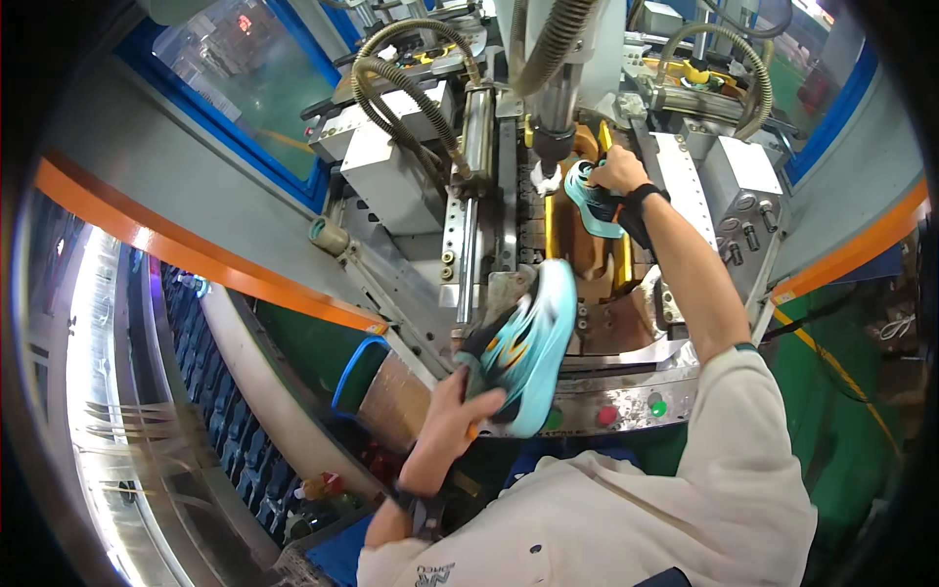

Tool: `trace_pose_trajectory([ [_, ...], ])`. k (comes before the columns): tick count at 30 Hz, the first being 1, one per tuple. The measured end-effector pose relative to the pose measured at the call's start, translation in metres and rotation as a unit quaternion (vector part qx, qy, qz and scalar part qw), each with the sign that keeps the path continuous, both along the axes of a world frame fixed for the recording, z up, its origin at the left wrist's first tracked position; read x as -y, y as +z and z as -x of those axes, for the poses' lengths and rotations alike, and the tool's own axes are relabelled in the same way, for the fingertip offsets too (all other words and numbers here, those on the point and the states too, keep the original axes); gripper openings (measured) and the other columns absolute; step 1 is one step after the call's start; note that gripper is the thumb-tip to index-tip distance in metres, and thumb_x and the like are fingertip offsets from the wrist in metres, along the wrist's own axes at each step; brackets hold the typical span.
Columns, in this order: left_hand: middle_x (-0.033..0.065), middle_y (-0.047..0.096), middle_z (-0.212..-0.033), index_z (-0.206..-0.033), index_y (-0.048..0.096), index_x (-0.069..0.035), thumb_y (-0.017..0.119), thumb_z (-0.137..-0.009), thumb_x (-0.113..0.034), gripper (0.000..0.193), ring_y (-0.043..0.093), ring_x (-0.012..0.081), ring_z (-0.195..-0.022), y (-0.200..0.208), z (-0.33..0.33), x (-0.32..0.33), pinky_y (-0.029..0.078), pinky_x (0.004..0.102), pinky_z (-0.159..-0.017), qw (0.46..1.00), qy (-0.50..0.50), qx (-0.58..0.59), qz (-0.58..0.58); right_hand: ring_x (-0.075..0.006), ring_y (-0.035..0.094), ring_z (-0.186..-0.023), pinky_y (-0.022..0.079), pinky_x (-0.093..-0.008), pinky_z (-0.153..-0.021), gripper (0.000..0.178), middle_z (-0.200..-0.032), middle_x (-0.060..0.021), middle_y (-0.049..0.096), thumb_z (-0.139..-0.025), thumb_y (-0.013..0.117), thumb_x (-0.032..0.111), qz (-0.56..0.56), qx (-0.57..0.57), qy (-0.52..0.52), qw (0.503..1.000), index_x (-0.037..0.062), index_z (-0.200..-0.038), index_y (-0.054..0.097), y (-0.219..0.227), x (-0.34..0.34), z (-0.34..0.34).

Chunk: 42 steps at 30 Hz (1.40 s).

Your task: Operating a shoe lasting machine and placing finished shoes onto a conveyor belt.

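My left hand [452,423] is closed around the heel end of a sneaker [533,342], which has a teal and white sole and a black upper with orange marks. Its toe points up and away from me, in front of the machine's front edge. Farther in, my right hand [623,172] grips a second teal and black sneaker [591,202] by its upper. That one is over the yellow-edged cradle [626,262] of a press, just right of the vertical ram [555,110]. Whether it touches the cradle, I cannot tell.
A metal cylinder [476,137] with ribbed hoses [377,93] stands left of the cradle. Red [607,416] and green [659,408] buttons line the front panel. Orange-edged machine walls [215,269] flank both sides. At far left runs a conveyor [147,421]; a blue-rimmed bin [342,377] stands nearer.
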State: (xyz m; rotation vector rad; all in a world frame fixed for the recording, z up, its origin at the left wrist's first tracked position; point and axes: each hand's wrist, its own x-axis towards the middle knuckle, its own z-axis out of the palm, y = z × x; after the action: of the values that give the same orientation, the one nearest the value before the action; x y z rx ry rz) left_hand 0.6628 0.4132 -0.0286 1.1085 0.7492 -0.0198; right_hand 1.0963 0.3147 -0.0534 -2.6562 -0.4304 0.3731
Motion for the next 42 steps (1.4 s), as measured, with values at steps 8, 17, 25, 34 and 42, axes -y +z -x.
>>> trace_pose_trajectory([
  [8,0.0079,0.066,-0.105,-0.124,0.054,0.003,0.068,-0.082,-0.002,0.044,0.066,0.014,-0.086,0.021,0.168,0.039,0.053,0.0263,-0.077,0.95,0.303,0.041,-0.069,-0.0448,0.067,-0.089,0.054,-0.0509,-0.078,0.045,-0.095,-0.0284,0.067,-0.076,0.068,0.016,-0.09,0.175,-0.067,0.978,-0.0022,-0.11,0.044,-0.087,-0.053,0.01],
  [17,0.0044,0.068,-0.089,-0.108,0.06,0.0,0.064,-0.087,-0.004,0.021,0.062,0.0112,-0.064,-0.013,0.189,0.095,0.045,0.0221,-0.049,0.899,0.435,-0.007,-0.047,-0.0353,0.061,-0.081,0.051,-0.0446,-0.068,0.023,-0.088,-0.0158,0.062,-0.075,0.064,0.007,-0.338,0.174,0.226,0.897,0.0061,-0.098,0.061,-0.022,0.037,0.252],
  [25,0.0053,0.067,-0.086,-0.106,0.058,-0.001,0.066,-0.087,-0.007,0.022,0.062,0.0114,-0.06,-0.007,0.158,0.12,0.042,0.0209,-0.045,0.914,0.404,-0.014,-0.038,-0.0298,0.058,-0.088,0.051,-0.0431,-0.072,0.013,-0.095,-0.0108,0.058,-0.081,0.061,0.012,-0.244,0.074,0.345,0.903,0.0078,-0.094,0.06,-0.217,0.066,0.353],
  [34,0.0026,0.066,-0.087,-0.107,0.059,-0.002,0.066,-0.086,-0.01,0.023,0.059,0.0098,-0.066,-0.016,0.159,0.124,0.039,0.0203,-0.051,0.908,0.419,-0.016,-0.022,-0.0286,0.062,-0.077,0.051,-0.0411,-0.064,0.016,-0.092,-0.013,0.058,-0.082,0.063,0.008,-0.434,0.048,0.291,0.851,0.005,-0.098,0.062,-0.136,0.063,0.322],
  [42,0.0046,0.067,-0.089,-0.107,0.058,-0.001,0.067,-0.086,-0.007,0.024,0.062,0.0122,-0.067,-0.014,0.14,0.12,0.043,0.0225,-0.049,0.899,0.437,0.004,-0.009,-0.0231,0.069,-0.08,0.056,-0.0312,-0.069,0.051,-0.087,-0.0114,0.071,-0.072,0.079,0.038,-0.756,0.315,-0.05,0.572,-0.0015,-0.102,0.068,0.2,0.008,0.068],
])
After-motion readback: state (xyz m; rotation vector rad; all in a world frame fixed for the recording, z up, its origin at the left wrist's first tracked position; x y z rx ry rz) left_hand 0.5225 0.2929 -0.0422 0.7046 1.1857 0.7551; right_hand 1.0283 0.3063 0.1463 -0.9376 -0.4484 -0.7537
